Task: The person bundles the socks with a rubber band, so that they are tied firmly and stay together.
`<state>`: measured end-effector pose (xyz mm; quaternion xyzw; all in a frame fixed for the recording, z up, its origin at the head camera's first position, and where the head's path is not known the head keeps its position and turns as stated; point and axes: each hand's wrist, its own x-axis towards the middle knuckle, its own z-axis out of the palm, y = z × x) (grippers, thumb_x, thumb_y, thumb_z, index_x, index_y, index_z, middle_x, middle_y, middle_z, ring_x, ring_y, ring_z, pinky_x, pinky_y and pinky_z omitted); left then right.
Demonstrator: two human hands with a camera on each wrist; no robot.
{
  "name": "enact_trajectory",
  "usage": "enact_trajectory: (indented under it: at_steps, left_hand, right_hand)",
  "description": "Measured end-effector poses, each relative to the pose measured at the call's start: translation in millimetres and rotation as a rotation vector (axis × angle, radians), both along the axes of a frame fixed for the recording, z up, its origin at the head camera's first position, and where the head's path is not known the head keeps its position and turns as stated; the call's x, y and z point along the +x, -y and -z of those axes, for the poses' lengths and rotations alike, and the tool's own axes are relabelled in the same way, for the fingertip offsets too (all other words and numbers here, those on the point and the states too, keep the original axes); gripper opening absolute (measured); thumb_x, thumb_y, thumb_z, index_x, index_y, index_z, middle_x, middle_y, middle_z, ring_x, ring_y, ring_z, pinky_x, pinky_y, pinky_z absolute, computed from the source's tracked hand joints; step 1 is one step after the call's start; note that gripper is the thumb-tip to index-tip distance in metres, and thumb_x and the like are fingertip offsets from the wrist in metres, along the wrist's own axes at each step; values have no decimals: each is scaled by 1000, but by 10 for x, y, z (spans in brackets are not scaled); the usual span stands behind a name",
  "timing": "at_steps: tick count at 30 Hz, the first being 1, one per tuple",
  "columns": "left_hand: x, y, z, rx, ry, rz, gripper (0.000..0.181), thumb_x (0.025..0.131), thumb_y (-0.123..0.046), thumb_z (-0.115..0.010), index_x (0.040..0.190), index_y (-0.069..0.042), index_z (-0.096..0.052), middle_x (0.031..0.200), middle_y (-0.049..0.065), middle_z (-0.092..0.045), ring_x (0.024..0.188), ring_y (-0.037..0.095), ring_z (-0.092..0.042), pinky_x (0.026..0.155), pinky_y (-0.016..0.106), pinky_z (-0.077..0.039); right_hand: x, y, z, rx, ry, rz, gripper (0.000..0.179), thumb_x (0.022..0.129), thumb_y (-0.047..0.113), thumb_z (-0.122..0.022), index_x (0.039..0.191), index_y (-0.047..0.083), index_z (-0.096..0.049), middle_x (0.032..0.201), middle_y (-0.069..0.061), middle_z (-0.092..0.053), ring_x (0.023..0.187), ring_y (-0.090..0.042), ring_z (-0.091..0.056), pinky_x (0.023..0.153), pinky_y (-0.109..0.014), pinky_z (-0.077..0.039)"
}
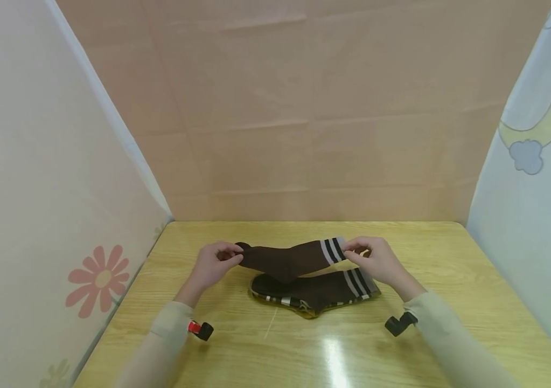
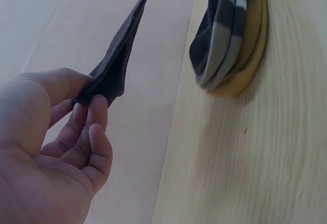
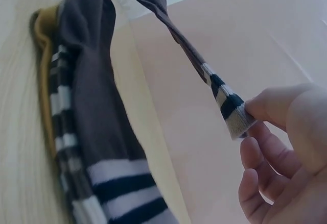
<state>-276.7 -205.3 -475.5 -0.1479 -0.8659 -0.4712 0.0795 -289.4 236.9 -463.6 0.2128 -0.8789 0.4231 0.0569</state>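
Note:
A dark brown sock with a striped cuff is stretched between my two hands, raised off the table. My left hand pinches its toe end between thumb and fingers, as the left wrist view also shows. At the cuff, my right hand pinches the grey and black striped edge. Just in front of it lies a stack of socks; a matching brown sock is on top, with striped patterned and mustard ones beneath.
The wooden table carries the stack. A peach cloth wall rises behind it, with pale printed curtains on the left and right. Each wrist wears a small black camera mount.

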Motion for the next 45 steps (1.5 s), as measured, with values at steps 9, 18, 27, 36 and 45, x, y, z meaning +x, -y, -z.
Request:
enact_trajectory:
  at_steps: [9,18,27,36,45]
  left_hand:
    - [94,-163,102,33,47,43,10,94,-16,-81,104,-13,-81,91,3,-70,77,15,-63,68,27,-54]
    - [204,-289,199,59,148,39,10,94,-19,-81,104,-18,-82,92,-1,-70,81,17,-63,70,28,-54]
    - [307,-391,283,50,161,58,8,95,-21,-81,103,-19,-82,90,-3,-69,79,16,-62,69,29,-53]
    - [330,-422,350,17,153,107,9,95,-19,-81,104,-18,-82,89,-4,-70,78,13,-64,69,27,-55]
    - [376,-442,346,-13,173,109,11,95,-19,-80,106,-19,-82,91,-6,-69,81,14,-64,71,27,-56]
  right_hand:
    - [87,-165,81,16,6,7,11,100,17,-74,108,15,-81,103,0,-77,88,-8,-65,71,-28,-54]
    - [157,-323,188,27,70,9,11,101,18,-74,109,16,-81,104,0,-77,89,-7,-66,73,-29,-56]
    - [219,-449,219,37,98,0,11,101,17,-73,109,15,-80,104,1,-77,90,-6,-66,75,-28,-56]
    - [281,-520,295,71,123,-16,9,100,16,-73,107,15,-79,105,1,-75,90,-5,-65,76,-28,-56]
    - [274,-556,366,95,139,-16,9,101,19,-73,108,17,-79,105,2,-74,90,-7,-64,76,-28,-55]
